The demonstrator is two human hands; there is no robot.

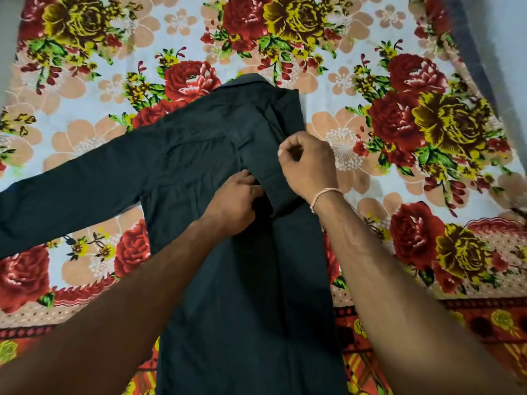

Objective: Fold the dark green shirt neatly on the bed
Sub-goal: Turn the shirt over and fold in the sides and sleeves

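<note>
The dark green shirt (199,166) lies back side up on the bed, collar at the far end. Its right side is folded inward, and the right sleeve is doubled down along the body, cuff near the middle. The left sleeve stretches out flat toward the left edge of the view. My left hand (233,203) presses on the shirt beside the folded sleeve's cuff, fingers curled into the cloth. My right hand (308,163) pinches the folded sleeve's outer edge just above the cuff. A thread band circles my right wrist.
The bed is covered by a floral sheet (413,124) with red and yellow roses and a red patterned border near me. A grey wall or floor strip (484,38) runs along the far right edge of the bed.
</note>
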